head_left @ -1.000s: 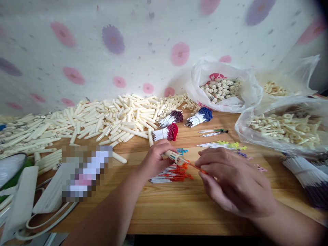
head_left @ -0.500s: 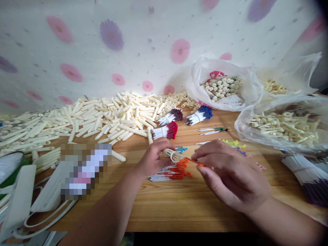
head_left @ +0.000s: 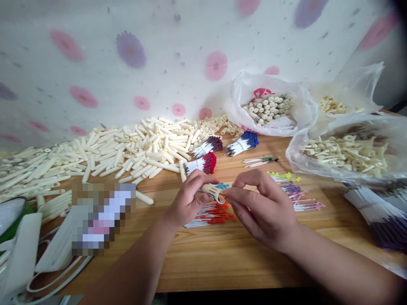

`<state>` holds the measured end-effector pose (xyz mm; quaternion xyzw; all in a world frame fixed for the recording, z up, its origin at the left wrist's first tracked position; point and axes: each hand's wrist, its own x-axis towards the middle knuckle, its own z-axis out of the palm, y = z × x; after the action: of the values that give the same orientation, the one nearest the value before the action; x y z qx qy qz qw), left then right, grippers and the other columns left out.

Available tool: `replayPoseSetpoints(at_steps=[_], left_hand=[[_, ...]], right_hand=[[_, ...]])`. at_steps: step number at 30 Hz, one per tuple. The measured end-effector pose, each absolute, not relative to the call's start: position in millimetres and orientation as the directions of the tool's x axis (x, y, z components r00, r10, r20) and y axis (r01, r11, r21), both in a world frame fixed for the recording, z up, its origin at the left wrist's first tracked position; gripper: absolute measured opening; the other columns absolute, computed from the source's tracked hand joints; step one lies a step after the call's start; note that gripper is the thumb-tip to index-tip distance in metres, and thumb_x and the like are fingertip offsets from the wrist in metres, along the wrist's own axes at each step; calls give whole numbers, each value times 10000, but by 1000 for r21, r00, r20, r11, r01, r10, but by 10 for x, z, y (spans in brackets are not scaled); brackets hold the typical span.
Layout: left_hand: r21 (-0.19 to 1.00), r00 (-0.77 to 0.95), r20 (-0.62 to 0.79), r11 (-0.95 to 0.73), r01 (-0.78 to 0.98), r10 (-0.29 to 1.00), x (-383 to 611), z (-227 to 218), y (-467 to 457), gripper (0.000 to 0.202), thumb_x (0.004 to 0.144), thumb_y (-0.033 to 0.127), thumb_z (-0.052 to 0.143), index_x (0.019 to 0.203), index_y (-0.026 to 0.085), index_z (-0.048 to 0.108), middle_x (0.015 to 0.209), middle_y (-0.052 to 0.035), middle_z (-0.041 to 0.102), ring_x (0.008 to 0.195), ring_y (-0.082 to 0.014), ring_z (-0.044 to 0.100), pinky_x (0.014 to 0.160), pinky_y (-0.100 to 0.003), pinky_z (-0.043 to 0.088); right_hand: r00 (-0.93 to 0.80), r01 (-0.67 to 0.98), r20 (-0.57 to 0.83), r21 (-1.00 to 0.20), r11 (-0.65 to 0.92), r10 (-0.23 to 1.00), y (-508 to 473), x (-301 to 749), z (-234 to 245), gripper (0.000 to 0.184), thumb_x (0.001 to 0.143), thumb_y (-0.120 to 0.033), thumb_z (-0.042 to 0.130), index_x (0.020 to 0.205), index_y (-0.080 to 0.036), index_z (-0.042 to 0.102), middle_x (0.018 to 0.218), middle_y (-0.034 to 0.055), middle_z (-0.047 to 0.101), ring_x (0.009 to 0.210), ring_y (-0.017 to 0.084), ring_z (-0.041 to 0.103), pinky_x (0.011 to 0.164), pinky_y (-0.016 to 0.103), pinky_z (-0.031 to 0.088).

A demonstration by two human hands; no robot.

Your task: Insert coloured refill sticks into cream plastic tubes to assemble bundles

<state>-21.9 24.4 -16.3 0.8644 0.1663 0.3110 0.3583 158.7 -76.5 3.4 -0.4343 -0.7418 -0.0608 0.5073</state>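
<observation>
- Head view: my left hand (head_left: 190, 201) clamped round a slotted cream barrel (head_left: 210, 190); barrel held up over the desk (head_left: 222, 264), between my hands, slotted open end toward my right
- my right hand (head_left: 265, 209) up at that open end; thumb and fingers drawn together in a pinch; a bit of orange shows by the fingertips, but can't tell if it's gripped there or lies behind
- just below the barrel, orange-tipped refills (head_left: 206, 218) in a loose heap on the desk; light-blue-tipped refills (head_left: 224, 185) peek out behind the barrel
- beyond and beside my right hand, rows of yellow-tipped refills (head_left: 281, 176), purple-tipped refills (head_left: 292, 188), pink-tipped refills (head_left: 310, 205); farther back, a few green- and black-tipped refills (head_left: 260, 162)
- past my left hand, red-tipped bundle (head_left: 202, 163); behind it maroon-tipped bundle (head_left: 208, 146); to its right blue-tipped bundle (head_left: 243, 143)
- far right, big dark-purple-tipped bundle (head_left: 370, 212), near the front plastic bag (head_left: 295, 156) of cream parts
- back plastic bag (head_left: 307, 103) holds packed pens, ends facing out
- left and back, big pile of cream tubes (head_left: 159, 137); one loose tube (head_left: 144, 197) near my left hand
- near left, white cable (head_left: 60, 286); pixelated patch (head_left: 106, 220), content unreadable
</observation>
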Motion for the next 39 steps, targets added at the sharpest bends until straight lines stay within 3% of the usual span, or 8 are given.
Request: replayPoseSetpoints(at_steps=[4, 10, 18, 24, 27, 32, 36, 39], left_hand=[[670, 718, 448, -732, 125, 532, -215, -168, 237, 477, 891, 548, 362, 1082, 179, 597, 956, -75, 512, 927, -203, 522, 809, -326, 432], [539, 614, 565, -810, 230, 550, -211, -203, 236, 437, 875, 522, 436, 1017, 157, 630, 905, -71, 527, 861, -188, 541, 765, -315, 450], [383, 507, 655, -825, 416, 560, -195, -192, 178, 407, 862, 501, 482, 990, 157, 658, 870, -75, 531, 826, -200, 529, 742, -326, 443], [360, 486, 670, -818, 449, 562, -195, -189, 183, 378, 866, 482, 488, 946, 153, 656, 858, -79, 541, 824, -207, 525, 739, -328, 435], [407, 501, 649, -818, 407, 573, -219, -197, 233, 388, 865, 493, 484, 943, 150, 648, 864, -77, 537, 843, -209, 530, 758, -326, 431], [660, 562, 491, -705, 259, 666, -246, -232, 338, 378, 883, 501, 449, 893, 153, 596, 838, -46, 545, 799, -173, 529, 731, -283, 419], [765, 593, 407, -614, 195, 695, -220, -228, 333, 314, 832, 477, 555, 834, 163, 564, 778, -11, 545, 730, -149, 510, 679, -255, 398], [767, 612, 376, -604, 215, 696, -187, -219, 290, 188, 811, 342, 609, 760, 166, 564, 740, 1, 547, 706, -137, 504, 666, -244, 390]], right_hand=[[-81, 705, 809, -366, 607, 582, -737, 1590, 20, 179, 759, -52, 627, 897, -165, 616, 881, 55, 507, 799, 148, 523, 665, 296, 464], [-18, 664, 752, -483, 570, 658, -674, 1565, 36, 93, 777, -82, 618, 818, -166, 617, 799, 34, 520, 756, 136, 529, 646, 273, 447], [126, 580, 726, -607, 543, 676, -633, 1493, -81, 135, 816, -94, 571, 880, -198, 628, 840, 35, 537, 772, 143, 543, 669, 285, 457], [152, 383, 640, -741, 552, 753, -593, 1458, -154, 134, 846, -148, 562, 897, -212, 668, 901, 45, 561, 865, 155, 556, 746, 318, 481], [115, 352, 619, -757, 551, 777, -549, 1576, -107, 149, 851, -183, 566, 914, -229, 693, 927, 48, 593, 899, 167, 574, 771, 343, 495], [337, 547, 668, -712, 440, 663, -645, 2210, 33, 128, 826, -244, 614, 926, -243, 693, 918, 40, 647, 894, 183, 604, 780, 351, 501], [59, 826, 540, -498, 263, 839, -1097, 2685, -95, 107, 825, -224, 601, 873, -201, 694, 857, 52, 656, 803, 171, 615, 722, 325, 500], [-91, 909, 380, -345, 233, 920, -1439, 2786, -329, 173, 851, -173, 540, 925, -201, 694, 890, 71, 650, 812, 178, 607, 711, 335, 510]])
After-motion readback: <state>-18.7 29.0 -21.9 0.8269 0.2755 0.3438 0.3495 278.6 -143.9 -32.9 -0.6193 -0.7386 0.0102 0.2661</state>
